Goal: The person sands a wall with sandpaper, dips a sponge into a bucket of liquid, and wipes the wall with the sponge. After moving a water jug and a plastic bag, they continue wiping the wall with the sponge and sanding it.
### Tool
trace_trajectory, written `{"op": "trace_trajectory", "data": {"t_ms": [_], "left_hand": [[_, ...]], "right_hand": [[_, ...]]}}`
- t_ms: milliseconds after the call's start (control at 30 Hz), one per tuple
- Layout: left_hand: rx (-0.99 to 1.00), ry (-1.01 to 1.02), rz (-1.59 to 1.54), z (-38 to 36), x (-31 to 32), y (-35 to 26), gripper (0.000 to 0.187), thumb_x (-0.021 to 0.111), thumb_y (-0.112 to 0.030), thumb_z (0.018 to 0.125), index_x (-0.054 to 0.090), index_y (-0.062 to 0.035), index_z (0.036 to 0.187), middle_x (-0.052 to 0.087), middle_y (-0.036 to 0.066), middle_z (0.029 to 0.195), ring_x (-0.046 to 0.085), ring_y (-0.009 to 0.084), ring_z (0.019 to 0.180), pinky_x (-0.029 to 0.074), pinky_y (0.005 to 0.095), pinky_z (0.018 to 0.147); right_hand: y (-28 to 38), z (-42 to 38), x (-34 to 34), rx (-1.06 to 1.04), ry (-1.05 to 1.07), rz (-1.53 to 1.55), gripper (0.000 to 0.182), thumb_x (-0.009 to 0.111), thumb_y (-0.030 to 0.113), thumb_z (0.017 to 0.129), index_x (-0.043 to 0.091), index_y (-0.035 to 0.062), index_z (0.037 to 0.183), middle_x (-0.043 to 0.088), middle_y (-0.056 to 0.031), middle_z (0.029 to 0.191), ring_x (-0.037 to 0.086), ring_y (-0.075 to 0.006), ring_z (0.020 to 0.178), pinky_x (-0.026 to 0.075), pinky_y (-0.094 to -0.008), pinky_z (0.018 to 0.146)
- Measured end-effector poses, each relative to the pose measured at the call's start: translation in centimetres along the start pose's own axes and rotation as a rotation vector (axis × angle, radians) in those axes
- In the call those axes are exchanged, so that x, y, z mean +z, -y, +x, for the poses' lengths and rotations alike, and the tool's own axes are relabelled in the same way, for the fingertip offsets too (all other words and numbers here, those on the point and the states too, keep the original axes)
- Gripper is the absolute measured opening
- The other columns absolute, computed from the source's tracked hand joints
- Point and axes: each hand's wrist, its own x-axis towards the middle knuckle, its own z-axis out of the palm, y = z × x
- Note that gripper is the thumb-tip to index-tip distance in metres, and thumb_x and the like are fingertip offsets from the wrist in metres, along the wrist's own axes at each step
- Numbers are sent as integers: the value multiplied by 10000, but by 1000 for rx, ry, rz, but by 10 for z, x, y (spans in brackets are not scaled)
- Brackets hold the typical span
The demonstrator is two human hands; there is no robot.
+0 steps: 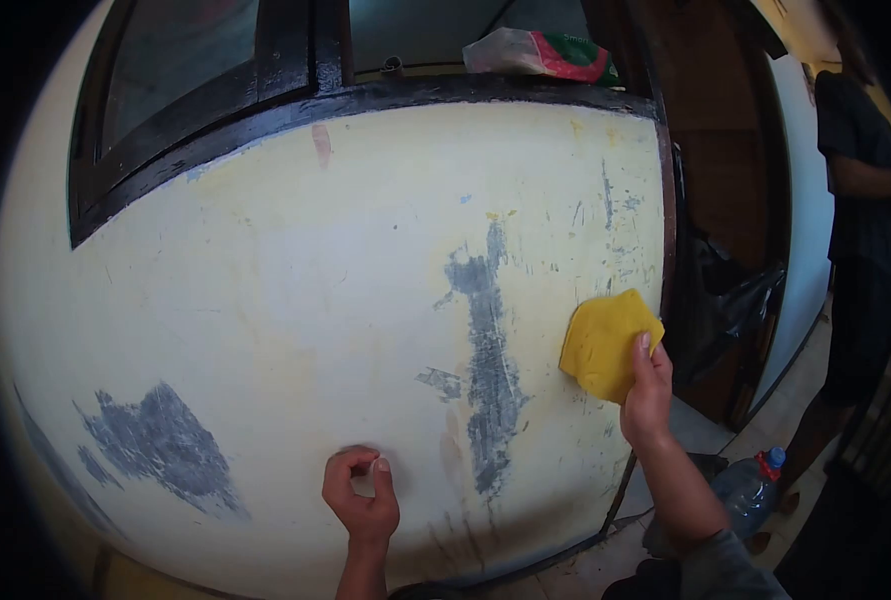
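My right hand [649,392] grips a yellow folded cloth [610,345], thumb on its near face and fingers hidden behind it. The cloth is flat against or just in front of the cream wall [345,240], near the wall's right edge. Lower and further left, my left hand [362,497] is close to the wall with its fingers curled in toward the thumb. Nothing shows in the loop they form. Between the hands runs a tall, rough grey patch [487,370]. Another grey patch [165,445] marks the wall at lower left.
A dark window frame [365,98] tops the wall, with a plastic packet [535,55] on its sill. Right of the wall are a doorway and a black bag [730,290]. A large plastic bottle [750,490] stands on the floor near a person in dark clothes [860,220].
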Motion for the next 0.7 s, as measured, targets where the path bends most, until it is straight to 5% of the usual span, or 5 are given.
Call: {"op": "trace_trajectory", "data": {"t_ms": [100, 133, 200, 367, 700], "left_hand": [[424, -83, 267, 77, -1, -18, 244, 666, -68, 782, 590, -47, 1013, 641, 144, 1031, 582, 293, 999, 456, 412, 839], [520, -127, 383, 98, -1, -17, 301, 653, -75, 772, 579, -42, 1061, 591, 170, 1134, 527, 334, 1083, 423, 437, 901], [632, -163, 489, 111, -1, -15, 359, 640, -82, 761, 567, -37, 1110, 540, 197, 1236, 472, 376, 1167, 391, 462, 964], [596, -132, 657, 111, 0, -13, 490, 596, -233, 779, 527, -36, 1222, 444, 260, 1401, 393, 420, 1299, 241, 513, 1066], [576, -253, 583, 110, -16, 2, 552, 569, -360, 912, 385, -59, 1336, 379, 273, 1482, 367, 452, 1349, 224, 555, 1087]], "right_hand": [[41, 78, 22, -369, 100, -370, 456, 458, 254, 1070, 439, 11, 1456, 583, -116, 1351, 571, -209, 1240, 429, -328, 1053], [55, 107, 39, -767, 141, -781, 523, 545, 175, 999, 425, 85, 1500, 297, -206, 1594, 292, -306, 1483, 245, -394, 1190], [52, 153, 67, -835, 90, -1024, 605, 587, 213, 945, 408, 209, 1522, 204, -169, 1637, 140, -375, 1519, 87, -576, 1204], [22, 149, 131, -824, -192, -1168, 639, 598, 276, 938, 379, 185, 1531, 214, -185, 1629, 166, -409, 1500, 112, -645, 1165], [-4, 43, 243, -1144, 437, -1071, 643, 678, 216, 828, 501, 213, 1446, 325, -149, 1595, 292, -387, 1469, 247, -588, 1147]]}}
